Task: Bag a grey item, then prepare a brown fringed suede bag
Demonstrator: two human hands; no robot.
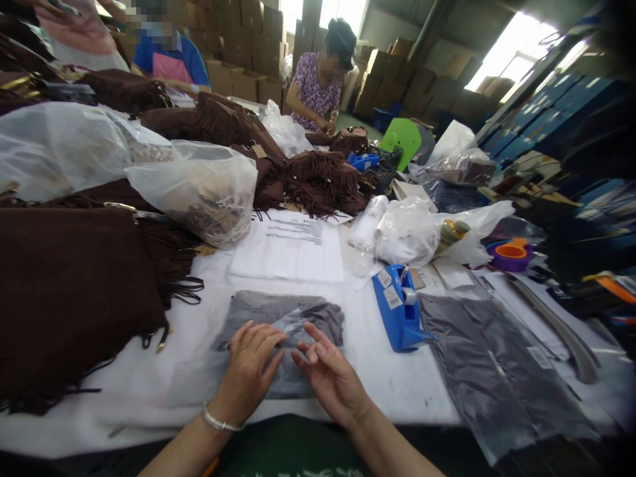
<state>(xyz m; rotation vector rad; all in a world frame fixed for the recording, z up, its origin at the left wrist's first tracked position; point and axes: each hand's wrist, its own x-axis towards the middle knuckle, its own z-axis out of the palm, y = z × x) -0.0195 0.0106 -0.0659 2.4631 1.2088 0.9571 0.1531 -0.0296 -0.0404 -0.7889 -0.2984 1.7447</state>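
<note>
A dark grey item in a clear plastic bag (288, 311) lies flat in front of me on the white-covered table. My left hand (256, 361) rests palm down on the bag's left part, fingers stretched out, with a silver bangle at the wrist. Just right of it my right hand (330, 374) is turned partly on its side over the bag. Its index finger points out, the other fingers bend loosely, and nothing shows between them. A blue tape dispenser (397, 308) stands to the right of the bag. Beyond the bag lies a printed white sheet (293, 245).
Brown fringed bags (74, 278) fill the left side, near a plastic bag of tan pieces (209, 192). More bagged dark items (501, 358) lie at right, with an orange tape roll (511, 249) behind. A person in a purple patterned shirt (315, 89) works across the table.
</note>
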